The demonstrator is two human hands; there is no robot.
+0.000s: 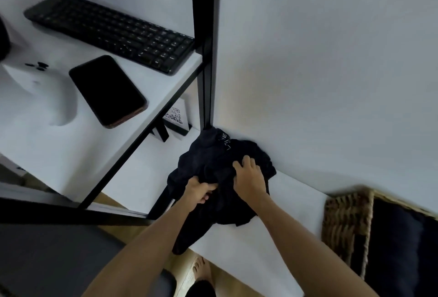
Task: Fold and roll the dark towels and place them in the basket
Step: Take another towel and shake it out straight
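A crumpled pile of dark towels (pixel 213 154) lies on the white lower surface (pixel 284 201) against the wall, one part hanging over the front edge. My left hand (pixel 200 193) grips a fold of the fabric at the pile's near left side, fingers curled round it. My right hand (pixel 248 178) lies on top of the pile with its fingers spread and dug into the cloth. At the right edge stands a woven basket (pixel 343 223) with dark fabric (pixel 398 237) inside it.
A black frame post (pixel 205 47) rises just behind the pile. The upper white shelf (pixel 59 149) at left carries a black keyboard (pixel 111 31) and a black phone (pixel 107 90). A small QR-code stand (pixel 176 118) sits below it. My bare foot (pixel 202 270) shows on the floor.
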